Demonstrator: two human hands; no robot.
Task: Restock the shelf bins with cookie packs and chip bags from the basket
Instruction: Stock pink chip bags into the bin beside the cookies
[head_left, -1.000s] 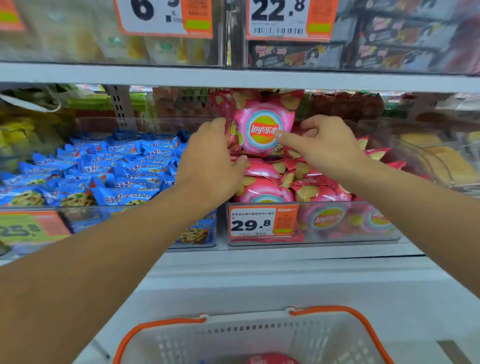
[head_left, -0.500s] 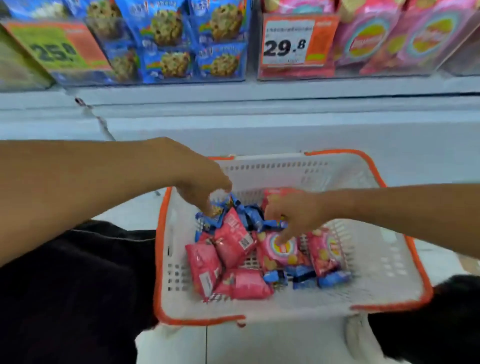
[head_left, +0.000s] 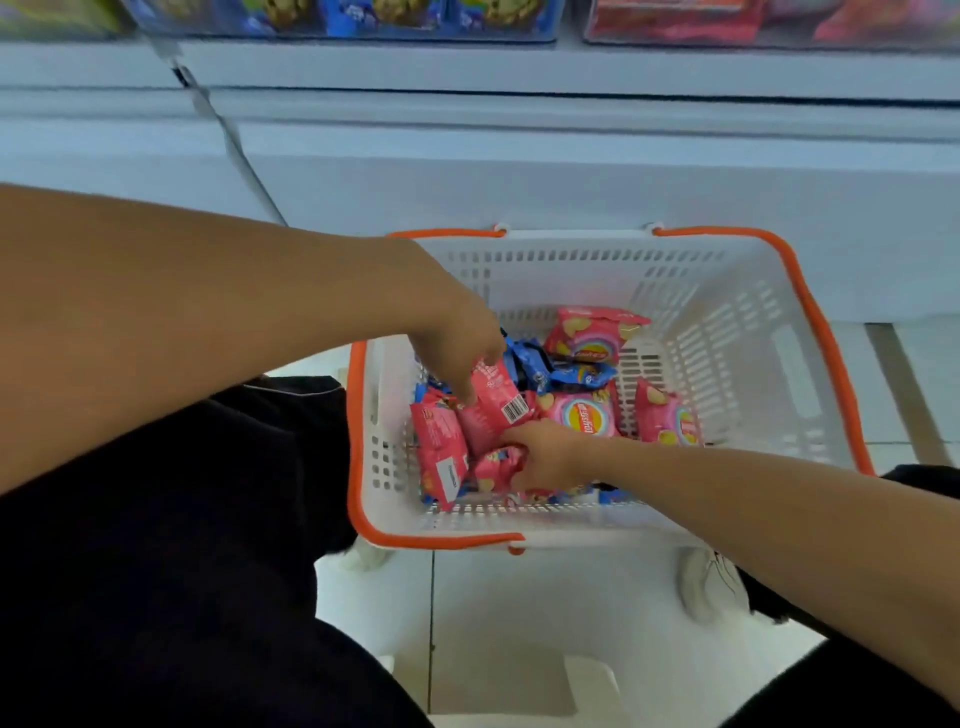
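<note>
Shelf front (head_left: 571, 171), white, runs across beyond both hands; along the top edge sit the bins, a cookie bin (head_left: 343, 18) with blue packs up past the left hand and a chip bin (head_left: 753, 21) with pink bags up past the right hand, both blurred and cut off. Dark trousers (head_left: 171, 545) fill the space under the left forearm. White tiled floor (head_left: 493, 623) lies below the hands, a pale shoe (head_left: 706, 582) under the right forearm.

Basket (head_left: 727, 322), white with orange rim, stands on the floor directly under both hands. Inside: pink chip bags and blue cookie packs (head_left: 566, 371) mixed in a heap. One chip bag (head_left: 592, 335) lies beyond the hands near the far wall, another (head_left: 584, 413) just beyond the right hand, another (head_left: 665, 415) on its outer side.

Left hand (head_left: 457, 338) reaches down into the basket, fingers curled, pinching the top of a pink bag (head_left: 493, 405) turned barcode side up. Right hand (head_left: 545, 454) comes in from the near side, fingers curled down into the heap round a pink bag (head_left: 493, 467) just below the left hand's bag; exact grip partly hidden. Another pink bag (head_left: 439, 452) stands on edge beside both hands, against the basket's left wall.
</note>
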